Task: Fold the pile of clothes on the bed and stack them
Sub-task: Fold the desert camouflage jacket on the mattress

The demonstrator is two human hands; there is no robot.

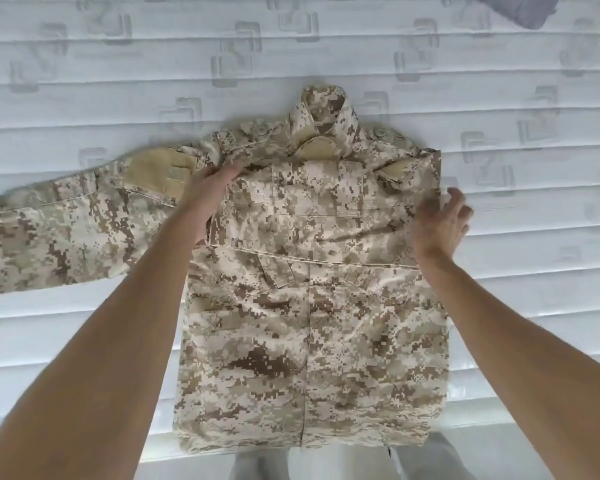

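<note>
Head view: camouflage jacket (312,306) lay flat on bed (84,64). Right side was folded in, left sleeve (66,230) still outstretched. My left hand (208,195) pressed flat at shoulder; right hand (440,223), fingers relaxed, touched folded edge. Stacking not begun.

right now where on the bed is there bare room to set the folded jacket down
Bare mattress runs right of the camo jacket, past the right hand, and across the far side beyond the collar up to the grey cloth. The left is crowded: the spread sleeve and the left hand.

A bedroom at home: a bare quilted white mattress (326,46) fills the view.
</note>
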